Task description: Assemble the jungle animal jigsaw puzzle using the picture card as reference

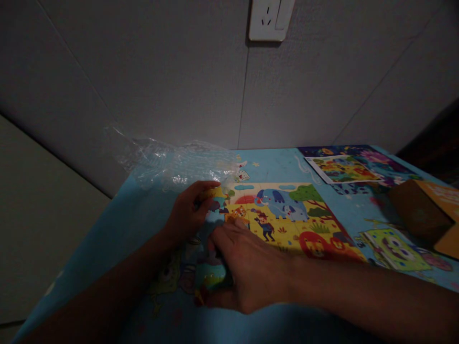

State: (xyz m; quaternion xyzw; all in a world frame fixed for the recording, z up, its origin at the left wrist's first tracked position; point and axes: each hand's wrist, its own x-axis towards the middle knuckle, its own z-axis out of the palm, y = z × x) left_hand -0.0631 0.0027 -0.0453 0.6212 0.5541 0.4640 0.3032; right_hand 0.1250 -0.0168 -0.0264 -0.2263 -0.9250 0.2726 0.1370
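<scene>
A jigsaw puzzle (283, 210) with elephants, lions and a tree lies flat on the blue tablecloth, its left side partly covered by my hands. My left hand (188, 210) pinches a puzzle piece (215, 192), yellow at the top, at the puzzle's upper left edge. My right hand (253, 270) reaches across the lower left, its fingertips near the leopard picture. Its thumb and fingers span a teal puzzle piece (211, 274) with a green animal on it, gripping it at the edges. The puzzle's lower part is hidden behind my right hand and forearm.
Crumpled clear plastic wrap (172, 162) lies at the back left against the wall. A printed picture card (344, 168) is at the back right. An orange open box (426, 215) stands at the right edge. Above is a wall socket (270, 21).
</scene>
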